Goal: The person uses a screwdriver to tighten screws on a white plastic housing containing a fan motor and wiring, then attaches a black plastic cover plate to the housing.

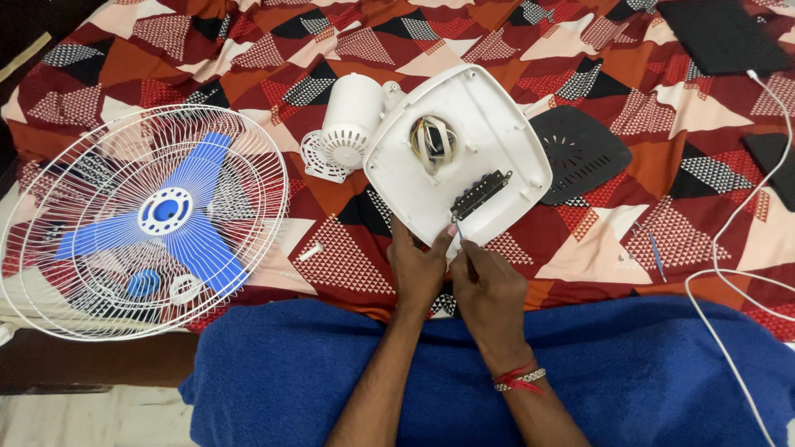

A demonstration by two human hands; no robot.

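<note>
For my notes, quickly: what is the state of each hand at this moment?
Left hand: closed, gripping the edge of the white fan base.
Right hand: closed on a thin tool, its tip at the base.

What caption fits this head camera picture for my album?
Two hands, left hand and right hand, work at a white fan base beside a blue-bladed fan guard.

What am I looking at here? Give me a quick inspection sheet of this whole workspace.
Surface: patterned bedspread, red, orange and black.
Job's things: white fan base lying open, wire bundle and black switch strip showing; motor housing attached.
Clutter: fan guard with blue blades, black cover plate, small screwdriver, white peg.
Grippers: left hand steadies the base edge; right hand holds a thin tool near the strip.
Cables: white cable.
Surroundings: blue towel over lap.
</note>
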